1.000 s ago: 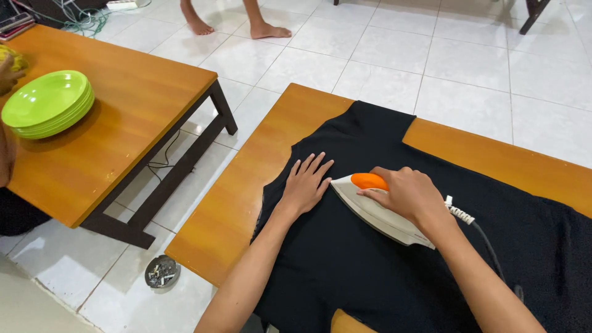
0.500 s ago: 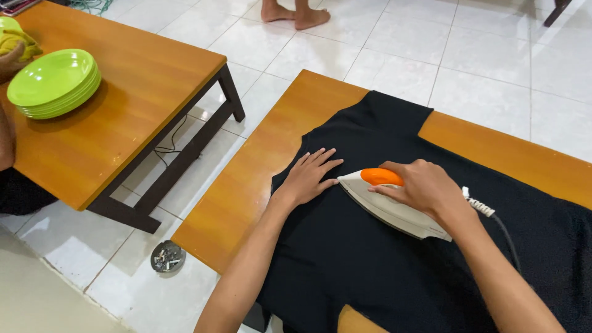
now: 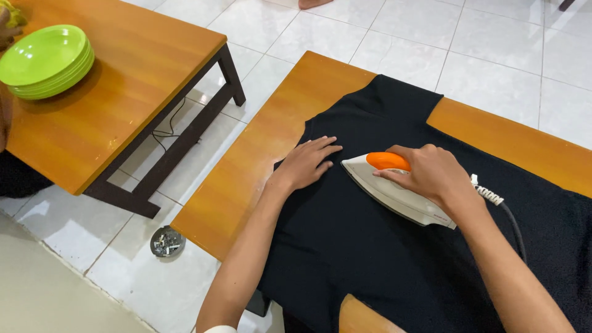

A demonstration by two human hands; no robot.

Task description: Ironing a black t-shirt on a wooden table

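Head view: ashtray (image 3: 166,241) holds, seemingly, cigarette butts.

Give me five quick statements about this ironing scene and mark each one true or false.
1. The right hand grips the iron by its orange handle. True.
2. The left hand lies flat on the black garment. True.
3. The garment is spread over a white ironing board. False: it lies on a low orange-brown wooden table.
4. The stack of green plates sits on the same table as the garment. False: it sits on a separate wooden table to the left.
5. A small round dish of butts rests on the tiled floor. True.
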